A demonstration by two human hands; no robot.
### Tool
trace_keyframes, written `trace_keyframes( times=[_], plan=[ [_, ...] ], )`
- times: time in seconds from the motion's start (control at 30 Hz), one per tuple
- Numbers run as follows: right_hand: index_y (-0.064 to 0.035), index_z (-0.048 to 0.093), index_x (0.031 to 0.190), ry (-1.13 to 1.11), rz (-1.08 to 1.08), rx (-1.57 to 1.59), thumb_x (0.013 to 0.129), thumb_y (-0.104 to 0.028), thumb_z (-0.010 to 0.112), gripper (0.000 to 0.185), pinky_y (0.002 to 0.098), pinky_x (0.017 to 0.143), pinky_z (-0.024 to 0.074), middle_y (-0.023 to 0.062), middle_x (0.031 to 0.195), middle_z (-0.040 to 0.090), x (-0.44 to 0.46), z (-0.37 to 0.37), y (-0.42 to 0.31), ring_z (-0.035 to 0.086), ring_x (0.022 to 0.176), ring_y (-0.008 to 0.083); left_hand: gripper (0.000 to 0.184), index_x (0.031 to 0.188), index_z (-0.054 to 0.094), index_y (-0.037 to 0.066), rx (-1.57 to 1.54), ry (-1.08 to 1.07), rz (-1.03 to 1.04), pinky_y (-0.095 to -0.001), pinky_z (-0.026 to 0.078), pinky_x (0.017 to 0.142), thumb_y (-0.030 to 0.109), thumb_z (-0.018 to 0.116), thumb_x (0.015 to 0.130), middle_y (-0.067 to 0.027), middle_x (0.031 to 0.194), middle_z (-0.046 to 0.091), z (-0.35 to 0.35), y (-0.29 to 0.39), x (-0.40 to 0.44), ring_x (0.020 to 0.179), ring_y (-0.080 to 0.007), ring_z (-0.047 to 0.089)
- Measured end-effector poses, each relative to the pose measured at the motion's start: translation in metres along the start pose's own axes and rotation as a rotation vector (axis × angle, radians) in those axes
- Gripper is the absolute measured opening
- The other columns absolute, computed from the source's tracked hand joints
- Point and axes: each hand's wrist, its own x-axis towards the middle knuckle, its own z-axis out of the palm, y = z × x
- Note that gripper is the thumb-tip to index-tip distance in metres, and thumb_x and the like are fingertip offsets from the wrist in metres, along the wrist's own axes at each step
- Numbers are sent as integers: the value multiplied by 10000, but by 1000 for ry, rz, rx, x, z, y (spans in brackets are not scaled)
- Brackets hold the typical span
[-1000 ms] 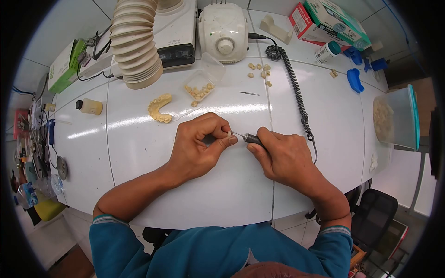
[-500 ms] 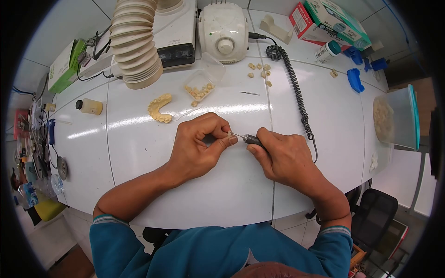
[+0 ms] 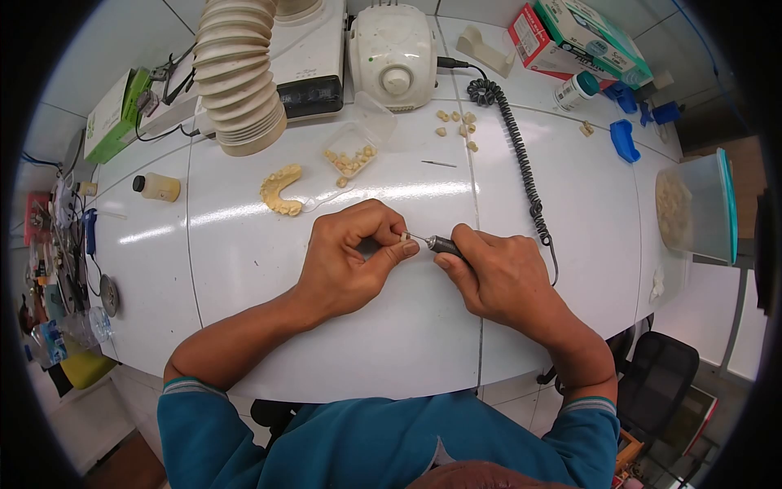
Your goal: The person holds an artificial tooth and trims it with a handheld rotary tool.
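Between the thumb and index finger of my left hand I pinch a small cream tooth-like piece, mostly covered by the fingertips. My right hand is wrapped round a dark rotary handpiece. The thin metal bur at its tip points left and meets the piece, or comes very close to it. Beyond my left hand lies a yellowish horseshoe-shaped dental cast. A clear plastic box with its lid open holds several small tooth-like pieces, and another rests just outside it.
A white control unit with a knob feeds a coiled black cord to the right. A ribbed hose hangs at the back left. Loose tooth pieces, a small bottle and a teal-lidded tub stand around.
Both hands stay almost in place, with only a tiny shift of the left fingertips around the piece. Nothing else has visibly moved.
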Motion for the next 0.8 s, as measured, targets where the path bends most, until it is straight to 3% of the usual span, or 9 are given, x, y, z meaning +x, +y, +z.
trace_keyframes(
  times=[0.8],
  plan=[
    [-72, 600, 968, 18, -11, -1, 1130, -414, 659, 383, 463, 508, 515, 102, 723, 698, 0, 2, 1, 684, 549, 359, 319, 795, 581, 13, -22, 24, 0, -304, 530, 797, -15, 869, 927, -80, 938, 742, 1, 0, 1, 886, -128, 675]
  ],
)
